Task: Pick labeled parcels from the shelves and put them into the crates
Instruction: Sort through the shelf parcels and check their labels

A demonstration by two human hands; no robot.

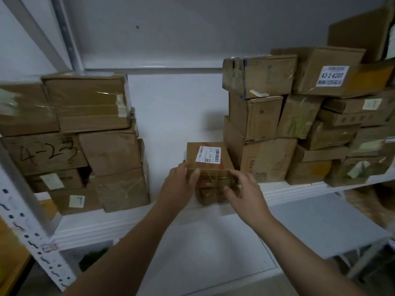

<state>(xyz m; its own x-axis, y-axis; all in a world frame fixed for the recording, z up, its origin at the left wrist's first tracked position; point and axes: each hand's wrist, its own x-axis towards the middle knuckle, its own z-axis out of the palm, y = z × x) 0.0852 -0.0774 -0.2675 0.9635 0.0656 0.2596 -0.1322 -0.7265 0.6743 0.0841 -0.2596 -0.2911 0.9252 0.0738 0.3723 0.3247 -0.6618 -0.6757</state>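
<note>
Picking step, at the grasp. Holds the labeled parcel from both sides. With the left hand: fingers curled over the near left edge, thumb laid across the front. With the right hand: fingers bent round the near right corner, pressing on the taped front face. Neither hand flat or slack, both closed round the cardboard.

Parcel at the middle of the white shelf, in the gap between the left stack and the right stack; just beside the right one, well apart from the left. White barcode label face up on top. Near end apparently out past the shelf's front lip. Cannot tell of the far end: resting on the board or already lifted.

Judged as early in this pick: gripped, not yet carried off. No crate anywhere in view.

Next, probably: draw straight back toward the body, keeping off the right stack so as not to drag its lower boxes, then turn and look for a crate. Calls for an even squeeze from the 2 hands, against slipping on the glossy tape, and for keeping the label upward for checking.
</note>
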